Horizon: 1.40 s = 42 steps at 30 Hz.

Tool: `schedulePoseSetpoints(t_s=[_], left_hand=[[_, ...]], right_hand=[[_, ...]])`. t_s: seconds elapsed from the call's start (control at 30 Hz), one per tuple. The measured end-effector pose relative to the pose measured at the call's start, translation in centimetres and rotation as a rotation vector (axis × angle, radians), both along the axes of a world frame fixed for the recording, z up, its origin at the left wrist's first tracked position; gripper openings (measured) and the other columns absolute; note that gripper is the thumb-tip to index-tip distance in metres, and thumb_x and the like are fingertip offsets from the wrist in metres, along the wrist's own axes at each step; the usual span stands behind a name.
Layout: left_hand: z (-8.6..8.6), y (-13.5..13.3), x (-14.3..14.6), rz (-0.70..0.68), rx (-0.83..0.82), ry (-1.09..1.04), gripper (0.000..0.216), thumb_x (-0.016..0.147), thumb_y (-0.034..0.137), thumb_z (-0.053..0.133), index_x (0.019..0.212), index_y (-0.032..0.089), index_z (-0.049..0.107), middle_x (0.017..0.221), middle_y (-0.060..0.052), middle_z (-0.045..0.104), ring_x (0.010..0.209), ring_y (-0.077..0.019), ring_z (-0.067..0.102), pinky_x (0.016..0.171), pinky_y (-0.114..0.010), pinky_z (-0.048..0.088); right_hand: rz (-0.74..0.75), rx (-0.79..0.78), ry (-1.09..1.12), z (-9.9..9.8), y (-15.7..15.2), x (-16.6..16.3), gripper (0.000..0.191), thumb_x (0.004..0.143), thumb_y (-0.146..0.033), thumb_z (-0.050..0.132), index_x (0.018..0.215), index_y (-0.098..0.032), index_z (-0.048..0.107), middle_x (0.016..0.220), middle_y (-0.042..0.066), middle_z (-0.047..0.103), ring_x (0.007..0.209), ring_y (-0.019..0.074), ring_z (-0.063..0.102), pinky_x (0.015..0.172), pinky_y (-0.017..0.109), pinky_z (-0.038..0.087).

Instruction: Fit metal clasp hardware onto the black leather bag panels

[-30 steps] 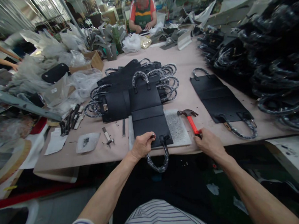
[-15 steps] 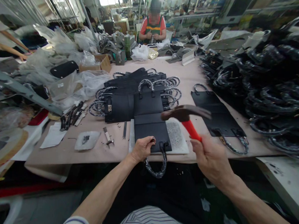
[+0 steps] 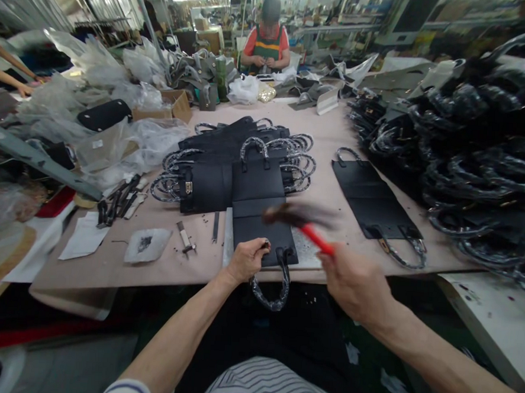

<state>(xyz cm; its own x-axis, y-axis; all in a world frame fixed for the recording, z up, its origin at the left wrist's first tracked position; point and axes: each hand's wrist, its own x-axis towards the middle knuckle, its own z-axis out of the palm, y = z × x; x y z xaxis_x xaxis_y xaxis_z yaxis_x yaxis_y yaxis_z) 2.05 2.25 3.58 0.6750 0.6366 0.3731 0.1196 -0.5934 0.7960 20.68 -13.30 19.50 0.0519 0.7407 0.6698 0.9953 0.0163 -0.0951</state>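
My right hand (image 3: 357,282) is wrapped round the red handle of a hammer (image 3: 315,238), whose dark metal head, blurred by motion, hangs over the black bag panel. My left hand (image 3: 246,261) rests at the panel's near edge with thumb and fingers pinched together; a small dark thing shows at the fingertips, too small to name. Under that hand the black bag panel (image 3: 256,229) lies unfolded across a pale stone slab (image 3: 306,252). Its plastic-wrapped near handle (image 3: 270,304) hangs past the table edge, beside my left fingers.
Behind lies a pile of black bag pieces (image 3: 210,184). Another black panel (image 3: 369,197) is to the right, before a tall heap of wrapped handles (image 3: 477,168). A small tool (image 3: 186,239), a packet of small dark parts (image 3: 147,246) and a metal strip (image 3: 215,226) lie left. A person sits opposite.
The hammer and my right hand have moved left and down, nearer my left hand. My left hand keeps its pinch at the panel's edge. The whole view has shifted slightly.
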Motion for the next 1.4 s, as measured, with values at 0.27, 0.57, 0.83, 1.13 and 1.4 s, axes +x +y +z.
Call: schedulePoseSetpoints(t_s=[0.27, 0.57, 0.83, 1.13, 1.4], left_hand=[[-0.1, -0.1, 0.0, 0.003, 0.007, 0.021, 0.014, 0.093, 0.013, 0.053, 0.091, 0.019, 0.066, 0.086, -0.003, 0.072, 0.081, -0.0150, 0.070, 0.079, -0.025, 0.054], [0.0, 0.0, -0.2, 0.011, -0.007, 0.029, 0.014, 0.095, 0.017, 0.053, 0.092, 0.020, 0.066, 0.087, -0.003, 0.073, 0.081, -0.0157, 0.070, 0.078, -0.026, 0.054], [0.5, -0.1, -0.4, 0.014, 0.026, 0.045, 0.017, 0.099, 0.028, 0.053, 0.105, 0.020, 0.067, 0.095, -0.005, 0.075, 0.089, -0.0172, 0.072, 0.082, -0.027, 0.058], [0.7, 0.2, -0.1, 0.070, 0.130, 0.069, 0.019, 0.099, 0.030, 0.054, 0.099, 0.022, 0.071, 0.092, -0.004, 0.077, 0.085, -0.0189, 0.076, 0.077, -0.028, 0.063], [2.4, -1.5, 0.6, -0.090, 0.532, -0.112, 0.029, 0.098, 0.016, 0.045, 0.111, 0.022, 0.070, 0.100, -0.007, 0.078, 0.093, -0.0189, 0.076, 0.086, -0.029, 0.064]], right_hand=[[-0.087, -0.065, 0.098, -0.7, 0.0, 0.9, 0.039, 0.107, -0.040, 0.038, 0.075, -0.020, 0.048, 0.056, -0.003, 0.043, 0.044, 0.0115, 0.035, 0.049, 0.027, 0.023], [-0.184, -0.640, 0.302, -5.9, -1.0, 4.7, 0.036, 0.104, -0.046, 0.036, 0.084, -0.021, 0.053, 0.068, 0.003, 0.058, 0.057, 0.0164, 0.050, 0.055, 0.030, 0.025], [-0.548, -0.684, 0.514, -11.4, 0.7, 10.6, 0.036, 0.100, -0.027, 0.034, 0.087, -0.013, 0.064, 0.082, 0.014, 0.066, 0.077, 0.0237, 0.063, 0.068, 0.033, 0.046], [0.013, -0.485, 0.418, -12.4, 4.2, -0.9, 0.058, 0.093, -0.037, 0.058, 0.147, -0.018, 0.049, 0.155, 0.015, 0.043, 0.144, 0.0317, 0.034, 0.120, 0.049, 0.027], [0.097, -0.611, 0.469, -15.0, 5.0, -3.3, 0.067, 0.091, -0.037, 0.056, 0.154, -0.021, 0.042, 0.163, 0.013, 0.032, 0.153, 0.0356, 0.018, 0.123, 0.059, 0.013]])
